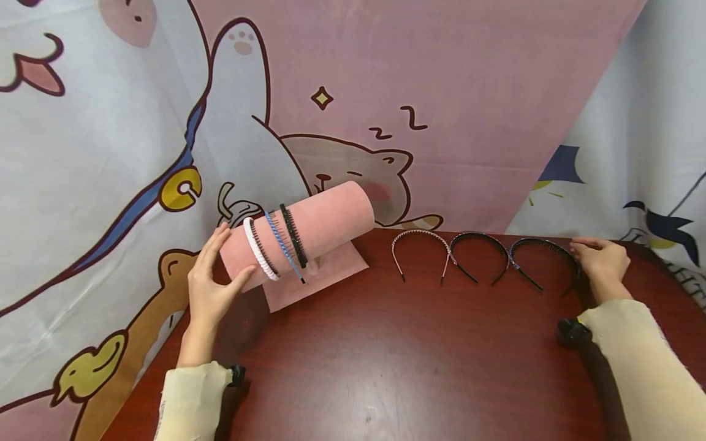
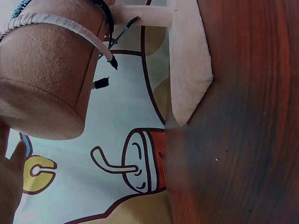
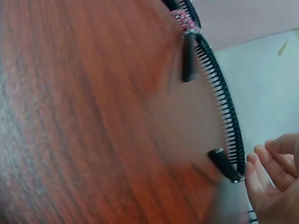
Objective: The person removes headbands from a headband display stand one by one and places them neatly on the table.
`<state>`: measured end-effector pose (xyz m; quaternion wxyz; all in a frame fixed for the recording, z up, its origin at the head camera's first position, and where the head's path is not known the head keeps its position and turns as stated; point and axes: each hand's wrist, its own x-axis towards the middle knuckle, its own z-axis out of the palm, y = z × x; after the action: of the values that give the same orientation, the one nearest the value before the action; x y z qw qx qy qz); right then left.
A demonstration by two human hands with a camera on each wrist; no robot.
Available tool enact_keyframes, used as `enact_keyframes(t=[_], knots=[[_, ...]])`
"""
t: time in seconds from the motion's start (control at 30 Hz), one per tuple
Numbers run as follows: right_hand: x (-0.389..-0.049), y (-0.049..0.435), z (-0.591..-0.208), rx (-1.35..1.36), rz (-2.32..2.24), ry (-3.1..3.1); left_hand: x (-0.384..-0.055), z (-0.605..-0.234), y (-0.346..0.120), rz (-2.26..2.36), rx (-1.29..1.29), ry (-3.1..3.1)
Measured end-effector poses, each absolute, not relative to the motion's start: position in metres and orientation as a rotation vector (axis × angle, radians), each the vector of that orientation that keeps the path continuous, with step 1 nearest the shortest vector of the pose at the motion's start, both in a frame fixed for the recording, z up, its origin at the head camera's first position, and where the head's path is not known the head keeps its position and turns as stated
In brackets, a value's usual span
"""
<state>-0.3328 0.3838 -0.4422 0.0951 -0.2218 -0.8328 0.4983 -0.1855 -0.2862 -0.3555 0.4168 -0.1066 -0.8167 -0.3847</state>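
A pink padded headband stand [image 1: 336,214] carries a white headband [image 1: 259,251], a blue one [image 1: 284,239] and a black one [image 1: 292,233] with comb teeth. My left hand [image 1: 209,288] spans the stand's left end, thumb low and fingers high, all fairly straight. Three more headbands form a row at the right: a pink one [image 1: 421,232], a dark one [image 1: 480,234] and a black toothed one [image 3: 226,102] with a sparkly pink-and-silver wrap. Beside this last band's right end is my right hand [image 1: 601,263], its loosely bent fingertips right at the band's edge.
The stand's flat pink base [image 1: 331,278] lies on the dark red wooden table [image 1: 397,349]. Behind the table hangs a cartoon-printed cloth [image 1: 469,110], close to the row of headbands.
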Motion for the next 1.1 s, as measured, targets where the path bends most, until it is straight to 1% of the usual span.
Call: enact_keyframes(t=[0.1,0.3,0.63,0.87,1.1], knots=[[-0.331,0.382,-0.435,-0.632,1.64,-2.372,-0.185,-0.355,-0.286,-0.971,-0.276,-2.042],[-0.328,0.374,-0.424,-0.556,1.785,-2.233,-0.187,-0.354,-0.288,-0.973,-0.286,-2.037],[-0.322,0.358,-0.412,-0.453,1.816,-2.178,-0.187,-0.358,-0.289,-0.965,-0.287,-2.024],[-0.318,0.347,-0.408,-0.419,1.759,-2.216,-0.187,-0.357,-0.288,-0.968,-0.286,-2.029],[-0.313,0.336,-0.406,-0.362,1.837,-2.144,-0.185,-0.356,-0.288,-0.966,-0.281,-2.028]])
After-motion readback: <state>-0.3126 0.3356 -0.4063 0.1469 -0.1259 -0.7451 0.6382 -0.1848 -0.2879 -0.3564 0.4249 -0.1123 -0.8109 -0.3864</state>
